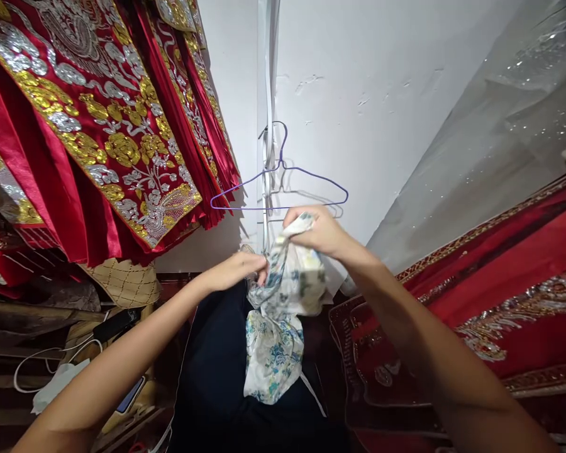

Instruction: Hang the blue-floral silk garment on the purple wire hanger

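A white cloth with a blue and green flower print [276,327] hangs down between my hands in front of a white wall. My right hand [318,231] grips its top edge, raised close under a purple wire hanger [311,179] that hangs on the wall. Lower and to the left, my left hand [243,267] pinches another part of the same cloth. A dark navy fabric [217,377] lies below the cloth.
Red garments with gold and silver embroidery [99,126] hang at the upper left. More red embroidered fabric [500,302] lies at the right, beside a sheer glittery cloth [500,138]. A woven item [125,283], cables and a phone [131,395] sit at the lower left.
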### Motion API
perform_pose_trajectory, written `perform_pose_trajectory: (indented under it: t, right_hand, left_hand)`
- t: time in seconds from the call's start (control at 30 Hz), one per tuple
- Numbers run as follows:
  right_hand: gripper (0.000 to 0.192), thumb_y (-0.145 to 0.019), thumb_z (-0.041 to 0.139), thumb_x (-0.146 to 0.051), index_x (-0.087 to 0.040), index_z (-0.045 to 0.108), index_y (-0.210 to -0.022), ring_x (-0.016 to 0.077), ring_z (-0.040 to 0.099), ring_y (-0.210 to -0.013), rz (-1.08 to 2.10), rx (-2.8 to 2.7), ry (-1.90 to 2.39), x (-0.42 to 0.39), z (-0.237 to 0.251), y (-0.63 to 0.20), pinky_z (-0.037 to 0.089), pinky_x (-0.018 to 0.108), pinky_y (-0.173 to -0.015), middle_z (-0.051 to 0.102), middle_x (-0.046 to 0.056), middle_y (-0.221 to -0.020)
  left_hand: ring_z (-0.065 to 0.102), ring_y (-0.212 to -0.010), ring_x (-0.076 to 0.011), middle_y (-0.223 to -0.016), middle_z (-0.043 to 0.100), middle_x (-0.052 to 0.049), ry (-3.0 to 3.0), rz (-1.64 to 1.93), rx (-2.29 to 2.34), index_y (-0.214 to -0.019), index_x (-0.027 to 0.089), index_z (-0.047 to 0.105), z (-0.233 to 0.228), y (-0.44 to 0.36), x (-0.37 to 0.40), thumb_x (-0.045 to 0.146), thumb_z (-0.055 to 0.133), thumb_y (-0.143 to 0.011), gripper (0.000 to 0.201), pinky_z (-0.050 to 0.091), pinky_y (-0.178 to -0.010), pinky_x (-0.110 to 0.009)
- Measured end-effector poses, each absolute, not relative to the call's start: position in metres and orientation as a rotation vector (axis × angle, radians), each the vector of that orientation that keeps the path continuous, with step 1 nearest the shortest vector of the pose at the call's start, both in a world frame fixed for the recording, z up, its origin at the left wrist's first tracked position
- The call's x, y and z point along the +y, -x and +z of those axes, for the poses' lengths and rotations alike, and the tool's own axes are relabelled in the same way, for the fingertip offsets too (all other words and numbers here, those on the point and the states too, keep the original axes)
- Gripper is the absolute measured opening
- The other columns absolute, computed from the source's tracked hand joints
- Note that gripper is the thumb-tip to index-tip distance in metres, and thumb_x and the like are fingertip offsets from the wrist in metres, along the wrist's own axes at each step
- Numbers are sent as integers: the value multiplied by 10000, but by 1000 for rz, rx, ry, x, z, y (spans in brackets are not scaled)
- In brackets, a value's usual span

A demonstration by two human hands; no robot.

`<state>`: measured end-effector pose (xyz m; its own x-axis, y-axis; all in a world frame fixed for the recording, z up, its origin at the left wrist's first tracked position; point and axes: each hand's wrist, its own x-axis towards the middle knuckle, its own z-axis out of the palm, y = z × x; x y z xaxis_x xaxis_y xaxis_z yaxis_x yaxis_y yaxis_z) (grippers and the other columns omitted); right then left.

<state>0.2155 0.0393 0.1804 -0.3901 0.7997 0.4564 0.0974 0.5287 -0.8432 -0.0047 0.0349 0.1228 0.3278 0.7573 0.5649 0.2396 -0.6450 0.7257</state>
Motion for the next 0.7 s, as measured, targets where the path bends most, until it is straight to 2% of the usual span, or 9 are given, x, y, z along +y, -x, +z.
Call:
perform_pose_trajectory:
  t: [0.1,0.2,0.3,0.4,0.5,0.6,0.7]
  right_hand:
    - [182,-632,797,-252,-196,666,-746,150,568,-653,610,-1630,703,56,193,-226,446,285,-619,633,-6,-719]
    - [280,-685,791,-277,-206,691,-937,168,616,-757,679,-1669,696,60,194,-226,478,295,-694,683,13,-885]
    - [252,-735,776,-324,-186,704,-933,196,637,-845,743,-1860,739,54,192,-219,488,316,-763,703,41,-949]
    - [256,-756,774,-376,-187,711,-917,205,642,-851,737,-1789,787,60,189,-219,494,328,-782,708,44,-930]
    - [343,-789,722,-505,-205,697,-955,214,657,-822,802,-1433,802,83,177,-226,517,339,-778,707,41,-885]
    - [475,-841,576,-648,-208,673,-990,237,665,-780,994,-1265,917,114,150,-228,534,366,-747,708,60,-829]
    - [484,-877,487,-648,-194,652,-898,239,638,-751,874,-1481,1142,138,117,-225,504,357,-719,703,75,-803]
  left_hand:
    - [622,-1105,-241,-1096,668,-78,-2078,1210,845,-1190,223,599,125,5,31,458,732,-840,442,468,-1008,-385]
    - [599,-1172,-250,-1182,645,-87,-2075,1147,812,-1245,234,562,129,6,30,438,753,-824,505,451,-1042,-389]
    - [586,-1190,-257,-1234,632,-89,-2061,1065,756,-1269,220,545,125,5,35,420,737,-835,515,454,-1037,-377]
    - [624,-994,-234,-1039,673,-63,-2058,805,737,-1048,152,625,113,8,43,435,616,-906,316,501,-899,-340]
    - [587,-803,-187,-859,640,-28,-2126,574,862,-848,140,606,102,22,48,471,563,-918,341,488,-746,-287]
    - [547,-704,-165,-767,606,-14,-2284,415,1007,-798,151,589,105,44,48,550,540,-917,419,436,-644,-261]
    - [543,-660,-164,-734,615,-20,-2426,273,1057,-820,163,606,118,64,45,528,469,-956,413,406,-623,-269]
